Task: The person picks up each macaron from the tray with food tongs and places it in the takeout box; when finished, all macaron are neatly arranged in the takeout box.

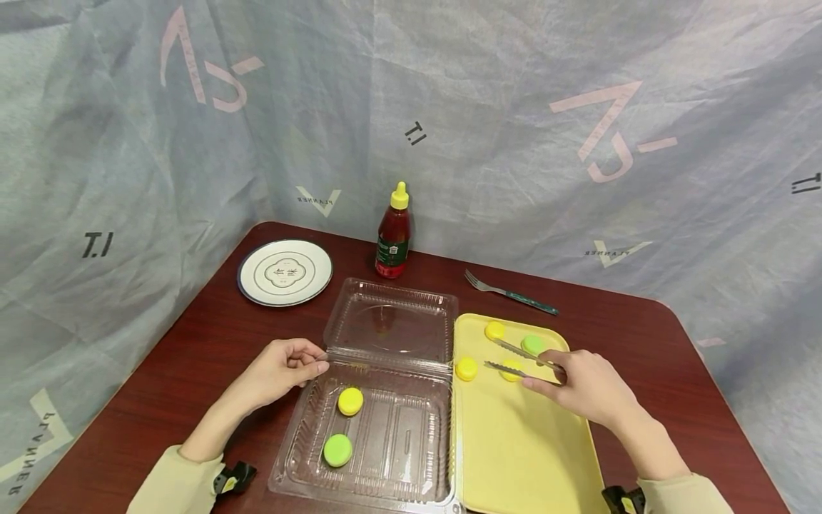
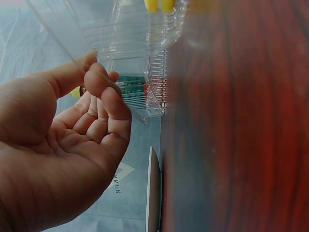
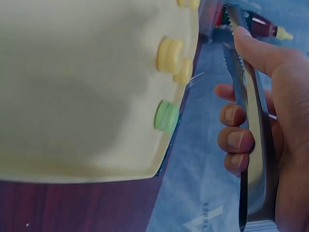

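Observation:
My left hand (image 1: 285, 371) pinches the edge of a clear plastic clamshell box (image 1: 392, 482) near its hinge, thumb against forefinger. Its lid (image 1: 401, 325) lies folded back. In the box's base sit a yellow macaron (image 1: 350, 401) and a green macaron (image 1: 337, 450). My right hand (image 1: 594, 389) grips metal tongs (image 3: 256, 145), whose parted tips hang over a yellow tray (image 1: 514, 450) with nothing visible between them. Below the tongs is one yellow macaron (image 1: 511, 370); around it are a green macaron (image 1: 532, 345) and two more yellow ones (image 1: 467, 368).
Behind the box stands a red sauce bottle (image 1: 393, 239) with a yellow cap. A white plate (image 1: 285, 273) with a dark rim is at the back left. A green-handled fork (image 1: 510, 294) lies behind the tray. Grey fabric (image 1: 475, 143) hangs along the table's far side.

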{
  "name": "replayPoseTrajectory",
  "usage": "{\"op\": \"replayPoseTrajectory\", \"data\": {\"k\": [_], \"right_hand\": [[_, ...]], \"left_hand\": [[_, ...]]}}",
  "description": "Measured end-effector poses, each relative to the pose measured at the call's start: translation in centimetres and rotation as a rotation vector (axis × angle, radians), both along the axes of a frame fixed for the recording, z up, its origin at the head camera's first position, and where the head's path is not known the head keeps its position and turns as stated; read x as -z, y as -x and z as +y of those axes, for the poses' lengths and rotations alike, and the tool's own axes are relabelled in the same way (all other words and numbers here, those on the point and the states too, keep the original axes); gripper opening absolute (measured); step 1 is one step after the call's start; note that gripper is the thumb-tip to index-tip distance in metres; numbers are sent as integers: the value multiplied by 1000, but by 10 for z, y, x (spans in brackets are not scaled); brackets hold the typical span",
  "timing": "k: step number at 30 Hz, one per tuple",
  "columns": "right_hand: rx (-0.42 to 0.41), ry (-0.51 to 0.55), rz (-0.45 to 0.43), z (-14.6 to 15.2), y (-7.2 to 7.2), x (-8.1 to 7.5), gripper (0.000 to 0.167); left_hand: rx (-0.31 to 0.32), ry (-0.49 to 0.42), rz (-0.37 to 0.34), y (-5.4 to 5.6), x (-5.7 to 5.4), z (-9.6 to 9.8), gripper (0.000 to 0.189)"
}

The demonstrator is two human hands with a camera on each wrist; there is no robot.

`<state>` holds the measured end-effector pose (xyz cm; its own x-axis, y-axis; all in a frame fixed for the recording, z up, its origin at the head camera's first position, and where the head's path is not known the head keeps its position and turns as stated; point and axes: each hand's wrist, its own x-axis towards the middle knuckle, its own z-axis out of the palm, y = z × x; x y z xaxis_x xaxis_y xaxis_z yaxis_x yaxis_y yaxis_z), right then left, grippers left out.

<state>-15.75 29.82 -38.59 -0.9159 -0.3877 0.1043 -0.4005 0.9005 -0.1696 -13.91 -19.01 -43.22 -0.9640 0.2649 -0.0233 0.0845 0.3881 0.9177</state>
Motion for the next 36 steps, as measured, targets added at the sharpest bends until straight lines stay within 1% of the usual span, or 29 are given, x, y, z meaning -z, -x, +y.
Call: {"op": "replayPoseTrajectory", "data": {"k": [5, 13, 23, 29, 36], "right_hand": [[21, -14, -17, 9, 0, 4, 36], [32, -32, -35, 18, -2, 8, 41], [34, -46, -10, 27, -2, 16, 42], [39, -50, -10, 32, -2, 18, 39], [26, -60, -7, 34, -2, 20, 32]], "left_hand": [[9, 0, 11, 0, 0, 0, 18], [3, 1, 2, 0, 1, 0, 17], [14, -16, 13, 1, 0, 0, 18], [8, -39, 7, 1, -2, 0, 19], [4, -52, -1, 0, -3, 1, 20]]}}
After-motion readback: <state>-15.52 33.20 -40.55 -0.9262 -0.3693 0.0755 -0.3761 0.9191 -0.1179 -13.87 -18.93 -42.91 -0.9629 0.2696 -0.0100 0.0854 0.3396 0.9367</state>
